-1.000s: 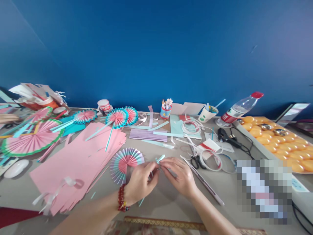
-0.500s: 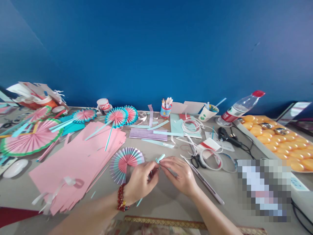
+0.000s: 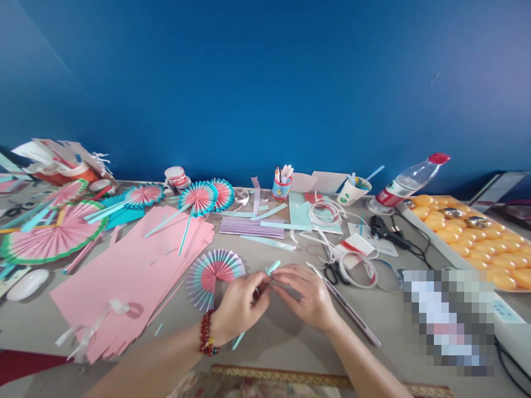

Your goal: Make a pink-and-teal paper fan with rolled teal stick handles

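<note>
Just right of a pleated purple, blue and pink paper fan (image 3: 207, 271), my two hands meet over the table. Thumb and fingers of my left hand (image 3: 243, 301) pinch a light-blue paper strip (image 3: 273, 267), whose upper end sticks up between the hands. Closed fingertips of my right hand (image 3: 305, 293) touch the same strip from the other side. A light-blue end also shows below my left wrist. The part of the strip between my fingertips is hidden.
Pink sheets (image 3: 124, 276) lie at the left, with finished fans (image 3: 198, 198) behind them. Purple folded paper (image 3: 251, 227) is further back. To the right are a silver-coloured cutter (image 3: 348, 307), tape rolls (image 3: 359, 270), a glue gun (image 3: 388, 233) and a tilted bottle (image 3: 409, 182).
</note>
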The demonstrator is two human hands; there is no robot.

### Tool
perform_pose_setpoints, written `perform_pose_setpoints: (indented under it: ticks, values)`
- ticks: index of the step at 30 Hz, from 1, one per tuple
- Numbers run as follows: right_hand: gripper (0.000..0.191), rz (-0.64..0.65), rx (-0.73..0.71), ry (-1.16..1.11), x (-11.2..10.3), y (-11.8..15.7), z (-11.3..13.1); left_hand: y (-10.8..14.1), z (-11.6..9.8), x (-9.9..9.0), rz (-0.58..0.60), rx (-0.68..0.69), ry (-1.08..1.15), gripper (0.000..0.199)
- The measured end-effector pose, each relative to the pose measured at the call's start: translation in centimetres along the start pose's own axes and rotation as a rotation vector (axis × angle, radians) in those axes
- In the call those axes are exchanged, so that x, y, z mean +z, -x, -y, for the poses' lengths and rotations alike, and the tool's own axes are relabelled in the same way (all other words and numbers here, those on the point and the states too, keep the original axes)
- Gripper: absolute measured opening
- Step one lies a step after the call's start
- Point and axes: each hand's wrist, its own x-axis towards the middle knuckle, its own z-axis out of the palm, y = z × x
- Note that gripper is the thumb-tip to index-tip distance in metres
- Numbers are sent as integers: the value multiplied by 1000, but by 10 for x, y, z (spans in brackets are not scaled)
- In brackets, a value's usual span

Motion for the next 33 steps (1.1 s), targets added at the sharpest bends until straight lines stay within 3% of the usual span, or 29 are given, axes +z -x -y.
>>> perform_pose_setpoints:
  ticks: [20, 33]
  values:
    - [15, 2, 53, -55, 2, 0, -3, 0, -4, -1, -2, 18, -18, 9]
    - [12, -19, 129, -120, 1, 0, -3, 1, 0, 1, -40, 130, -201, 11]
